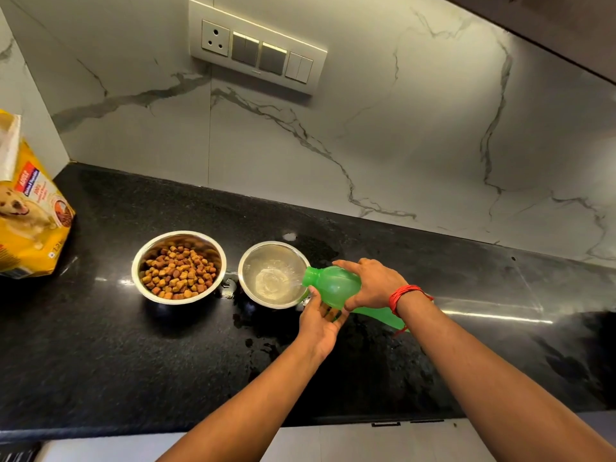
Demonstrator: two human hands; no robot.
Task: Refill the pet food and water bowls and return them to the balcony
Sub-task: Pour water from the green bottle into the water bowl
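Gently now: my right hand [373, 285] grips the green bottle [336, 283] from above, left hand [320, 323] cradles its neck at the rim of the water bowl [248, 261]; I'd pour at a shallow tilt, aiming centre (counter [133, 345] looks wet).

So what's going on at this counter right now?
A person is tipping a green bottle with both hands, the right hand on top and the left hand underneath, pouring water into the smaller steel bowl on the black counter. The larger steel bowl beside it already holds kibble. A yellow dog food bag stands at the left.
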